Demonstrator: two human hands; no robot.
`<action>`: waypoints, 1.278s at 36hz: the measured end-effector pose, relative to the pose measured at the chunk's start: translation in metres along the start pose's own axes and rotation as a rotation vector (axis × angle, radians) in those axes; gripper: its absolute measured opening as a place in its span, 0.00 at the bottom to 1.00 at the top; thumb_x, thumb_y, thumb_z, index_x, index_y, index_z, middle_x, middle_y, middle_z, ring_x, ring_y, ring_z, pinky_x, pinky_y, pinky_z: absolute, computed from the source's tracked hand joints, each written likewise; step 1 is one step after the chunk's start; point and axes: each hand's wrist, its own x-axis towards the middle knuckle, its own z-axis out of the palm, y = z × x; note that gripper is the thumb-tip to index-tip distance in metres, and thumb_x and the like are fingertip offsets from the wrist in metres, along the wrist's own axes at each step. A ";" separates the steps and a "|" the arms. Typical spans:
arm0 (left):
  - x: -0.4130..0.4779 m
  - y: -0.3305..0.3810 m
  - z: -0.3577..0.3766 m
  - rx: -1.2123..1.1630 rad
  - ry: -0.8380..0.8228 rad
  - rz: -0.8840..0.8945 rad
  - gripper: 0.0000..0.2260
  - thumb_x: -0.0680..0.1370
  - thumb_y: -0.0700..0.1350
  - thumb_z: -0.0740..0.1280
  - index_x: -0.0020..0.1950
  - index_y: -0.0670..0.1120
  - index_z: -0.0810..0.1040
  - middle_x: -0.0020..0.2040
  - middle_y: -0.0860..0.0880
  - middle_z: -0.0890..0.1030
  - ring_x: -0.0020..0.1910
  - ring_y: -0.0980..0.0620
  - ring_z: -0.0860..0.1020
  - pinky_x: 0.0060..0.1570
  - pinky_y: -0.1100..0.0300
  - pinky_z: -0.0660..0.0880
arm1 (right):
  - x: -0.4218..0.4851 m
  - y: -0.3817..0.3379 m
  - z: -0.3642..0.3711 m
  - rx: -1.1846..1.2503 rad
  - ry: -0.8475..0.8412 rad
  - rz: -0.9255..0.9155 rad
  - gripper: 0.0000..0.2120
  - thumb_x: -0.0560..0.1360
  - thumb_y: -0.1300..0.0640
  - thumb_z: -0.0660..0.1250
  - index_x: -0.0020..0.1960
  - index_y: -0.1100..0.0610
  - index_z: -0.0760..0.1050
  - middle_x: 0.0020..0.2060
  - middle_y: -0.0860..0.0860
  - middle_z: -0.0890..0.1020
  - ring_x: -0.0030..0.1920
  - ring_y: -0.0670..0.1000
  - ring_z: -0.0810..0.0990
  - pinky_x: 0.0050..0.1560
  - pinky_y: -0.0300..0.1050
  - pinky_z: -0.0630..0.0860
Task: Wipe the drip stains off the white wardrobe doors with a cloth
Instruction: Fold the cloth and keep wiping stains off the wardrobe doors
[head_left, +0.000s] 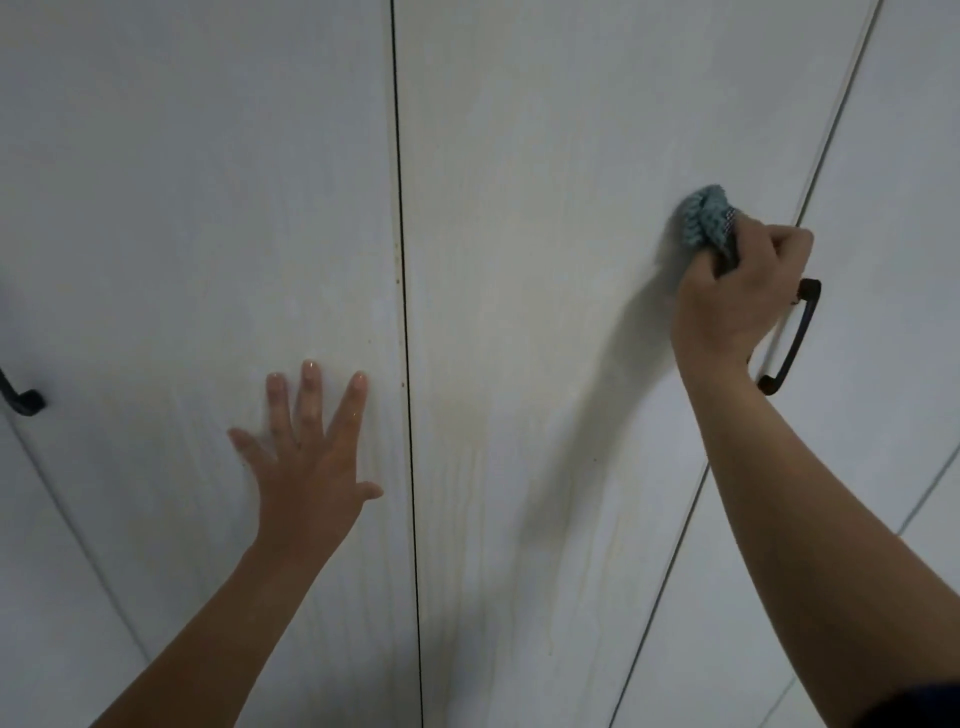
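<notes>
The left hand (306, 467) lies flat on the left door (182, 208), just left of the seam (402, 260). On the right door (545, 156), the right hand (737, 296) holds a cloth (706, 215) against the panel, with a handle (795, 338) just to its right. Another handle (23, 402) sits far left.

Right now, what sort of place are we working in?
Likely a home bedroom or closet area: tall white wardrobe doors with thin dark gaps, a dark curved handle, and the right hand pressing a blue-green cloth to one door.
</notes>
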 end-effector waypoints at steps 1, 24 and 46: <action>0.000 0.000 0.000 -0.003 -0.002 0.000 0.67 0.53 0.60 0.85 0.84 0.50 0.52 0.84 0.38 0.44 0.82 0.32 0.40 0.61 0.14 0.53 | -0.008 0.003 0.004 0.002 0.023 -0.008 0.19 0.72 0.65 0.61 0.58 0.59 0.83 0.49 0.57 0.74 0.48 0.56 0.75 0.46 0.30 0.69; -0.001 0.000 0.001 0.016 0.009 0.004 0.66 0.55 0.62 0.84 0.85 0.50 0.52 0.84 0.38 0.45 0.81 0.31 0.42 0.61 0.13 0.52 | -0.094 0.067 -0.012 0.066 -0.284 -0.420 0.13 0.74 0.67 0.65 0.56 0.65 0.83 0.46 0.62 0.74 0.47 0.57 0.71 0.47 0.44 0.70; 0.000 0.000 0.002 0.017 0.012 -0.002 0.65 0.55 0.62 0.84 0.85 0.50 0.52 0.84 0.38 0.45 0.82 0.32 0.41 0.63 0.16 0.50 | -0.125 0.043 0.013 0.097 -0.241 -0.651 0.10 0.77 0.68 0.68 0.57 0.62 0.83 0.45 0.61 0.76 0.45 0.58 0.72 0.49 0.44 0.65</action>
